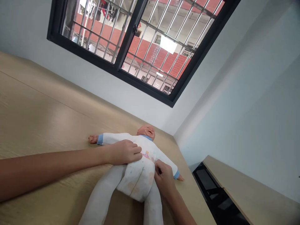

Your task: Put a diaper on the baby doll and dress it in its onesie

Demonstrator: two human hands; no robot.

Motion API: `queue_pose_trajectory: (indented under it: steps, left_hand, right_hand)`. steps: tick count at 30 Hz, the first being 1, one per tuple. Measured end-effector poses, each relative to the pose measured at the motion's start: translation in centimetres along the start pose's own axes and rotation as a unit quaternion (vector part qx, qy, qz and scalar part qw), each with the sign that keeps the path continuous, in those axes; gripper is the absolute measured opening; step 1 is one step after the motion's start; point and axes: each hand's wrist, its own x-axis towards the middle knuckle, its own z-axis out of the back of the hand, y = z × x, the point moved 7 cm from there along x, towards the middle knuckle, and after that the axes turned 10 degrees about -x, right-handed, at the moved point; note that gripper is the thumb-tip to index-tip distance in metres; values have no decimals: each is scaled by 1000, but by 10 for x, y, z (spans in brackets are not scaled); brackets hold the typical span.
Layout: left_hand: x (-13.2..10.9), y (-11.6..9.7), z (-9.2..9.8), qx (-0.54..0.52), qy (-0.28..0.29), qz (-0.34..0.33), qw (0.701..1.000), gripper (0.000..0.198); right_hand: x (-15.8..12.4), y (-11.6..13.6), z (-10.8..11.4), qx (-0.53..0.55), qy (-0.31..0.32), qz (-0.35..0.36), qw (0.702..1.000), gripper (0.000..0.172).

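A baby doll (150, 143) lies on its back, its head toward the window wall. It wears a white long-sleeved top with blue cuffs and collar, and its legs are white. A white printed diaper (138, 179) covers its hips. My left hand (127, 152) rests over the diaper's upper edge at the waist, fingers curled and pressed together, thumb hidden. On the other side of the waist, my right hand (164, 175) is closed in a pinch at the diaper's side edge. What lies between those fingertips is mostly hidden.
The doll lies on a wide tan tabletop (47, 118) against a white wall. Above is a dark-framed window (117, 67) with metal bars. At lower right, a lower wooden surface (246, 190) stands beside a black glossy panel (215, 197).
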Motion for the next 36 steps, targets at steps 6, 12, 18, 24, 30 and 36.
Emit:
queue_pose_trajectory:
  steps: [6,12,18,24,30,36]
  left_hand:
    - [-14,32,6,-301,56,152,940,22]
    - [-71,88,-16,-229,-21,350,908,17]
    - [-76,66,-43,-173,26,271,946,18]
    - [-68,61,-38,-238,10,312,920,18]
    - [-64,65,-19,-405,-100,344,841,26]
    - [-57,65,-28,-467,-130,367,794,18]
  right_hand:
    - [-14,-9,3,110,15,-71,991,31]
    - [-22,-33,-4,125,-13,-178,976,42]
    - [-24,-50,-19,66,30,-218,973,45]
    - [-16,-56,-27,31,64,-200,977,39]
    - [-11,-67,-32,45,68,-212,974,43]
    - [-8,-67,-33,47,62,-187,979,41]
